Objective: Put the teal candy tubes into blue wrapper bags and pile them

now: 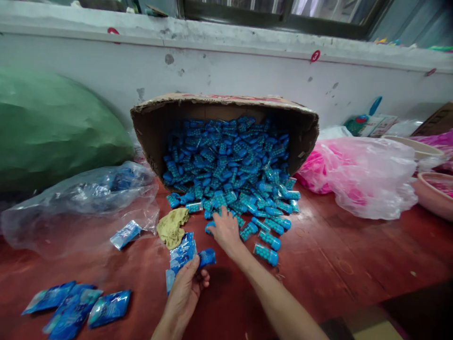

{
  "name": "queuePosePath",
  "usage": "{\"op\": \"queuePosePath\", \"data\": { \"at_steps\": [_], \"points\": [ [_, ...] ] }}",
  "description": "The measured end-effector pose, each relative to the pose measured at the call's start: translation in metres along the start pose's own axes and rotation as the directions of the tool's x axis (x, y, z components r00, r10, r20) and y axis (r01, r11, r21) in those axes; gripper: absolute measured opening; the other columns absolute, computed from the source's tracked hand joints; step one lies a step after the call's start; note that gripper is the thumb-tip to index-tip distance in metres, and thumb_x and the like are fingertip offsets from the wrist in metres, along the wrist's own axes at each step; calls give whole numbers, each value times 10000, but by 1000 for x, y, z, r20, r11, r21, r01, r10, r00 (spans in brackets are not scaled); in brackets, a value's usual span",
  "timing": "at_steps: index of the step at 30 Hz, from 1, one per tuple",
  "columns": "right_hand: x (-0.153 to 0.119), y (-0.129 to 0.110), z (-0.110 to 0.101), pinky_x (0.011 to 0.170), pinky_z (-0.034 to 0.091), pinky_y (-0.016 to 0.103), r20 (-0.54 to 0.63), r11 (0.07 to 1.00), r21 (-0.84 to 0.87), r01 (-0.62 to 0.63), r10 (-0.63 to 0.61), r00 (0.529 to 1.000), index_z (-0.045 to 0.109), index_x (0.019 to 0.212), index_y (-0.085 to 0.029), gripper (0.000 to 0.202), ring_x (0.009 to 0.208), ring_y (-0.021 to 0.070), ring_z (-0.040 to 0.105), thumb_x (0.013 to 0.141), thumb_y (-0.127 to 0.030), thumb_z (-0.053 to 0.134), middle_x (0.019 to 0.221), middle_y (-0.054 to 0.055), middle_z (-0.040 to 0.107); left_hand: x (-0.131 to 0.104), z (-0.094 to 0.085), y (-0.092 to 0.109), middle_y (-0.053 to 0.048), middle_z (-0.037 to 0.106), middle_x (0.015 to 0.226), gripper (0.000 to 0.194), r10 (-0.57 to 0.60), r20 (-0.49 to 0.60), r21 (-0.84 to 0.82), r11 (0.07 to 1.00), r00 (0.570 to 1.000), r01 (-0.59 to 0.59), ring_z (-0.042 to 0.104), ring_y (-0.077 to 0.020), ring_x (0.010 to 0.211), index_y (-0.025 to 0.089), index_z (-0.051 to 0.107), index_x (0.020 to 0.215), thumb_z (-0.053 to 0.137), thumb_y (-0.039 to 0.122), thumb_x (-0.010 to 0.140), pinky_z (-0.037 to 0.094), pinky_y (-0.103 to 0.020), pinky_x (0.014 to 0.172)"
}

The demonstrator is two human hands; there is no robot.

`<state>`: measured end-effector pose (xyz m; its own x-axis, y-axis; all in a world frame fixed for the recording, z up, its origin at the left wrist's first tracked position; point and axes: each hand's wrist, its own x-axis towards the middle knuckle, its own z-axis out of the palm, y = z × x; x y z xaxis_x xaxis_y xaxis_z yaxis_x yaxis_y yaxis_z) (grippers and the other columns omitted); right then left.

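Observation:
My left hand (187,285) pinches a shiny blue packet (207,257) between thumb and fingers, low over the red table. More blue packets (183,250) lie just behind that hand. My right hand (225,230) reaches to the front of a heap of small clear bottles (226,156) with blue caps and blue-green beads inside. Its fingers are spread and touch the nearest bottles; what lies under the fingertips is hidden. The heap spills out of a cardboard box (141,137) lying on its side. Several bottles (266,253) lie loose right of my right hand.
Several filled blue packets (109,308) lie at the front left. A crumpled yellow cloth (172,227) and a clear plastic bag (85,203) are left of the box. A large green sack (60,132) stands behind. Pink-filled bags (361,174) and a pink basin (430,193) are at right.

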<state>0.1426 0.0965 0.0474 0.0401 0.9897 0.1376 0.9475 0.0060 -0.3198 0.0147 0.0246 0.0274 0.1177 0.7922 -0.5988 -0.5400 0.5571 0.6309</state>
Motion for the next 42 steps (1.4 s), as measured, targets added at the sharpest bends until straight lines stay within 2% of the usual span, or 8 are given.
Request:
{"op": "queuePosePath", "data": {
  "at_steps": [4, 9, 13, 18, 22, 25, 33, 42],
  "points": [
    [-28, -5, 19, 897, 342, 442, 8, 987, 16, 157, -158, 987, 581, 951, -206, 180, 1188, 301, 344, 821, -188, 458, 1213, 104, 481, 1, -9, -1, 20, 565, 456, 266, -5, -42, 9, 1000, 999, 5, 522, -105, 434, 172, 516, 665, 742, 259, 553, 410, -191, 396],
    [-69, 16, 12, 1010, 194, 488, 74, 896, 239, 373, -400, 913, 558, 1005, -234, 304, 1278, 235, 232, 745, -99, 475, 1236, 45, 491, 4, -15, -1, 29, 557, 457, 288, 6, -69, 18, 1000, 998, -5, 515, -103, 425, 171, 515, 668, 756, 242, 526, 414, -194, 390],
    [-74, 23, 4, 950, 321, 411, -61, 935, 280, 220, -211, 976, 527, 1089, -220, 295, 1162, 233, 391, 807, -169, 456, 1181, 83, 515, 4, -14, -2, 36, 548, 465, 287, 29, -67, 4, 1000, 997, -29, 515, -97, 434, 164, 519, 665, 753, 262, 532, 412, -193, 395],
    [-64, 11, 11, 734, 436, 399, 24, 996, 81, -36, 35, 999, 499, 1152, -209, 372, 895, 279, 518, 793, -300, 532, 971, 121, 586, 1, -10, -2, 39, 526, 452, 293, 34, -70, -5, 999, 997, -34, 503, -93, 424, 153, 519, 627, 753, 299, 529, 389, -187, 373],
    [-63, 18, 15, 728, 439, 360, 23, 993, 120, -22, 19, 1000, 508, 1156, -232, 348, 892, 263, 519, 811, -281, 505, 944, 95, 590, 2, -10, 0, 28, 529, 443, 261, 9, -48, -23, 1000, 999, -10, 498, -93, 411, 155, 519, 626, 716, 324, 590, 387, -184, 366],
    [-63, 30, 13, 759, 439, 348, -19, 954, 300, -25, 32, 999, 512, 1159, -252, 322, 886, 232, 532, 847, -256, 434, 928, 71, 574, 4, -11, 1, 22, 536, 440, 204, -40, -56, -47, 998, 998, 37, 503, -93, 404, 161, 513, 638, 660, 300, 666, 405, -184, 373],
    [-90, 30, -6, 866, 418, 303, 20, 575, 818, -19, 4, 1000, 516, 1141, -267, 312, 952, 163, 525, 849, -203, 425, 1001, 34, 529, 7, -7, -3, 22, 545, 443, 161, -66, -69, -40, 997, 995, 63, 514, -93, 404, 168, 514, 685, 625, 283, 705, 408, -177, 373],
    [-101, 27, -8, 878, 410, 334, -180, 605, 792, 86, 96, 979, 585, 963, -240, 262, 1005, 205, 501, 747, -110, 515, 1051, 59, 493, 6, -2, -6, 21, 550, 440, 194, -43, -63, -5, 999, 997, 43, 522, -99, 407, 165, 520, 684, 670, 285, 656, 421, -184, 380]
  ]
}}
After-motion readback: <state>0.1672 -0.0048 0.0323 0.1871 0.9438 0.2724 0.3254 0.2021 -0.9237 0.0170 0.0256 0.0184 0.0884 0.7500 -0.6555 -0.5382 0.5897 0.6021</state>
